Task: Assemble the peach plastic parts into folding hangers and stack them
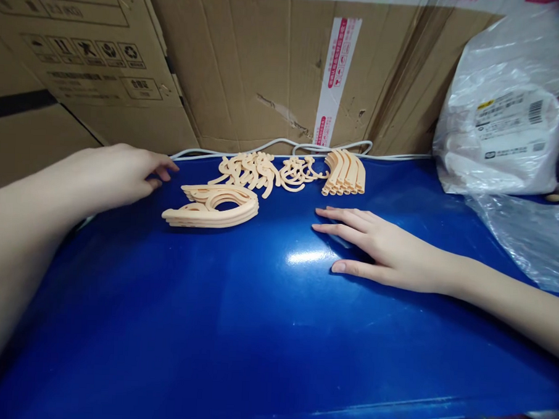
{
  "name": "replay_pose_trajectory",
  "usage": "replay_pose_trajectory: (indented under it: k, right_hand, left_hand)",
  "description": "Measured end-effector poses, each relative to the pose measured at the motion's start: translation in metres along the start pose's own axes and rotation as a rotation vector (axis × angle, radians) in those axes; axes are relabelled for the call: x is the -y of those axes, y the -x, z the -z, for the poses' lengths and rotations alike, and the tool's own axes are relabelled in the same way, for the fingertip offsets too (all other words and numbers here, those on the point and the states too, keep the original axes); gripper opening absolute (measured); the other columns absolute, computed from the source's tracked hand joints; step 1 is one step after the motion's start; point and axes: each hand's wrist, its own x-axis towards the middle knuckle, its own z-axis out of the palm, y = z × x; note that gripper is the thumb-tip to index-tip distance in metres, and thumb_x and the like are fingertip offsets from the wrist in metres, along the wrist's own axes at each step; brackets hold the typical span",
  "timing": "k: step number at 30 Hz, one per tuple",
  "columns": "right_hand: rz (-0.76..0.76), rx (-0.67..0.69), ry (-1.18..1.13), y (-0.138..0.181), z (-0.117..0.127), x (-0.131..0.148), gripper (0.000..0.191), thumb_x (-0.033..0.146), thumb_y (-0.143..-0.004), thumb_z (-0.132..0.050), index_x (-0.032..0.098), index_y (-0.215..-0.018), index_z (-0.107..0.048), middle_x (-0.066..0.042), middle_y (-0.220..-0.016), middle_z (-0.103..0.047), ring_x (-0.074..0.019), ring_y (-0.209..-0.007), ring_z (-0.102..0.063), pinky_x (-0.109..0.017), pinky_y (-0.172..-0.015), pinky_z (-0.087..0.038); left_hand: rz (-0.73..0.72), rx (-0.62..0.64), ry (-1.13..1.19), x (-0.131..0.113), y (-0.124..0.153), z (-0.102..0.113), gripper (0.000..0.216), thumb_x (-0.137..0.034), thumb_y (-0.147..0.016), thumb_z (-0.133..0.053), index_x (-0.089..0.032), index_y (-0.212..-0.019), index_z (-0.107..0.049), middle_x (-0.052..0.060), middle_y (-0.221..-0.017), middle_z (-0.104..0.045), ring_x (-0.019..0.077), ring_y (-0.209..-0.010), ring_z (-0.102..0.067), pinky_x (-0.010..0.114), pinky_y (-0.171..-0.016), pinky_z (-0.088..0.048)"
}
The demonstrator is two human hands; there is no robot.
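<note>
On a glossy blue tabletop [265, 320] lie peach-coloured plastic parts. A stack of curved hanger-like pieces [215, 206] sits left of centre. Behind it lie a heap of small hooked pieces [250, 170], a cluster of ring clips [299, 172] and a neat row of curved arms [346, 173]. My left hand [123, 175] rests at the table's left edge, fingers loosely curled, just left of the stack and holding nothing. My right hand [375, 244] lies flat on the table with fingers stretched out, right of the stack and in front of the row of arms.
Large cardboard boxes [267, 67] wall off the back and left. A white cable [338, 148] runs along their foot. At the right stand a clear plastic bag with labelled white packs [506, 120] and loose plastic film [528, 239].
</note>
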Motion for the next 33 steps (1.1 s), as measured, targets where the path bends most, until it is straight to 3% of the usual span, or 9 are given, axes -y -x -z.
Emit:
replay_pose_trajectory:
  k: [3, 5, 7, 9, 10, 12, 14, 18, 33]
  right_hand:
    - [0.001, 0.009, 0.016, 0.000, 0.000, 0.000, 0.061, 0.054, -0.096, -0.054, 0.021, -0.147, -0.050, -0.016, -0.158, -0.041, -0.0341, -0.143, -0.043, -0.057, -0.113, -0.039]
    - [-0.003, 0.016, 0.021, 0.000, 0.000, 0.000, 0.061, 0.055, -0.096, -0.052, 0.020, -0.147, -0.051, -0.016, -0.159, -0.040, -0.0336, -0.143, -0.042, -0.057, -0.113, -0.038]
    - [-0.008, 0.020, 0.017, 0.000, -0.001, -0.001, 0.062, 0.056, -0.096, -0.052, 0.020, -0.147, -0.050, -0.016, -0.159, -0.040, -0.0335, -0.143, -0.042, -0.056, -0.114, -0.038]
    - [-0.010, 0.012, 0.012, 0.000, -0.002, -0.001, 0.065, 0.057, -0.096, -0.052, 0.018, -0.148, -0.049, -0.018, -0.158, -0.041, -0.0338, -0.144, -0.041, -0.057, -0.114, -0.038]
    - [-0.011, 0.006, 0.013, 0.000, -0.003, -0.002, 0.067, 0.058, -0.095, -0.052, 0.016, -0.148, -0.048, -0.018, -0.158, -0.041, -0.0339, -0.144, -0.041, -0.057, -0.114, -0.038]
    - [-0.008, -0.008, 0.016, 0.000, -0.003, -0.002, 0.069, 0.058, -0.095, -0.052, 0.015, -0.149, -0.046, -0.019, -0.157, -0.041, -0.0339, -0.145, -0.040, -0.057, -0.114, -0.037]
    - [-0.001, -0.017, 0.018, -0.001, -0.004, -0.002, 0.068, 0.057, -0.096, -0.052, 0.015, -0.149, -0.046, -0.020, -0.157, -0.041, -0.0338, -0.145, -0.040, -0.057, -0.114, -0.037]
    - [0.004, -0.002, 0.034, -0.001, -0.002, -0.002, 0.067, 0.057, -0.097, -0.050, 0.014, -0.149, -0.046, -0.020, -0.157, -0.041, -0.0339, -0.145, -0.040, -0.058, -0.114, -0.038]
    - [-0.011, 0.025, 0.026, -0.001, 0.002, -0.001, 0.068, 0.057, -0.097, -0.051, 0.015, -0.149, -0.046, -0.019, -0.159, -0.038, -0.0324, -0.145, -0.039, -0.055, -0.116, -0.035]
  left_hand:
    - [0.012, -0.214, -0.107, -0.027, 0.010, 0.015, 0.063, -0.048, -0.093, -0.022, -0.012, -0.123, -0.065, 0.015, -0.120, -0.066, 0.0369, -0.115, -0.059, 0.052, -0.099, -0.045]
    - [-0.056, -0.411, 0.049, -0.055, 0.020, 0.024, 0.061, -0.046, -0.098, -0.024, -0.010, -0.133, -0.058, 0.016, -0.135, -0.057, 0.0360, -0.133, -0.046, 0.051, -0.113, -0.034]
    - [-0.147, -0.510, 0.216, -0.086, 0.031, 0.027, 0.056, -0.046, -0.099, -0.033, -0.008, -0.134, -0.056, 0.016, -0.137, -0.055, 0.0330, -0.135, -0.045, 0.047, -0.118, -0.030]
    - [-0.322, -0.485, 0.362, -0.117, 0.045, 0.021, 0.052, -0.044, -0.100, -0.038, -0.008, -0.132, -0.057, 0.016, -0.135, -0.057, 0.0304, -0.132, -0.049, 0.045, -0.117, -0.035]
    - [-0.422, -0.412, 0.427, -0.131, 0.052, 0.016, 0.049, -0.044, -0.101, -0.039, -0.012, -0.135, -0.055, 0.015, -0.139, -0.055, 0.0285, -0.134, -0.049, 0.043, -0.117, -0.037]
    - [-0.584, -0.277, 0.456, -0.152, 0.064, 0.003, 0.055, -0.052, -0.101, -0.039, -0.024, -0.148, -0.044, 0.010, -0.153, -0.047, 0.0287, -0.145, -0.040, 0.047, -0.121, -0.035]
    - [-0.644, -0.144, 0.444, -0.164, 0.072, -0.009, 0.064, -0.058, -0.099, -0.041, -0.029, -0.155, -0.035, 0.006, -0.160, -0.039, 0.0292, -0.151, -0.030, 0.049, -0.122, -0.035]
    - [-0.625, -0.054, 0.453, -0.167, 0.073, -0.021, 0.071, -0.065, -0.098, -0.036, -0.024, -0.156, -0.035, 0.008, -0.160, -0.037, 0.0301, -0.149, -0.034, 0.050, -0.121, -0.038]
    - [-0.602, -0.025, 0.363, -0.162, 0.068, -0.019, 0.081, -0.071, -0.096, -0.028, -0.016, -0.153, -0.041, 0.011, -0.159, -0.038, 0.0292, -0.147, -0.037, 0.047, -0.122, -0.036]
